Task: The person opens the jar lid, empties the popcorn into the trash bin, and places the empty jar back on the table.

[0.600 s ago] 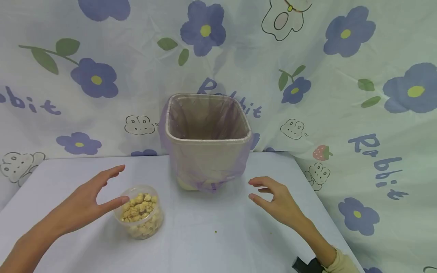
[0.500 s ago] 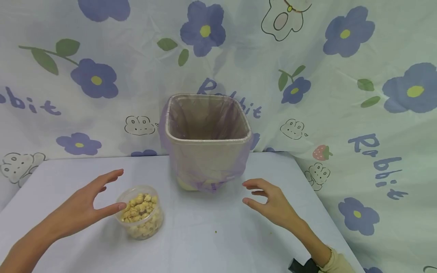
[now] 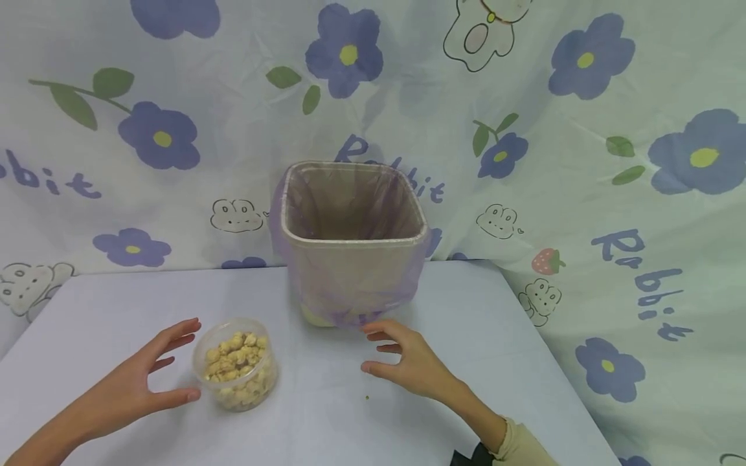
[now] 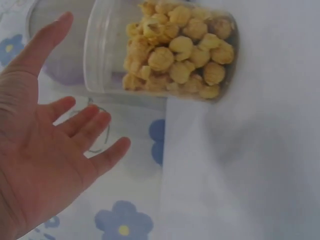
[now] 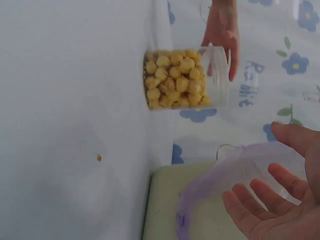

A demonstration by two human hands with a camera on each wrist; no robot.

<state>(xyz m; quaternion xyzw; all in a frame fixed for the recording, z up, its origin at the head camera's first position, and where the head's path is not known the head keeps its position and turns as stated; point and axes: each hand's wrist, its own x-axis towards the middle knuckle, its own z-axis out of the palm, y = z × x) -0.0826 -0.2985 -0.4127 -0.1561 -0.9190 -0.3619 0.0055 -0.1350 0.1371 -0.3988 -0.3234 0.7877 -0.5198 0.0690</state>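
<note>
A clear round plastic tub of popcorn stands upright and lidless on the white table. In the left wrist view the popcorn shows through its wall, with room under the rim. My left hand is just left of the tub, thumb and fingers spread apart and holding nothing. Over the table to the tub's right is my right hand, its fingers loosely bent and nothing in them. The right wrist view has this hand at the lower right, apart from the tub.
Behind the hands a beige bin lined with a thin purple bag stands at the back of the table. A small crumb lies in front of it. A flower-and-rabbit cloth hangs behind.
My right hand has moved left toward the tub. My left hand has come down and slightly left, so its thumb no longer overlaps the tub's rim. The tub and bin stay put.
</note>
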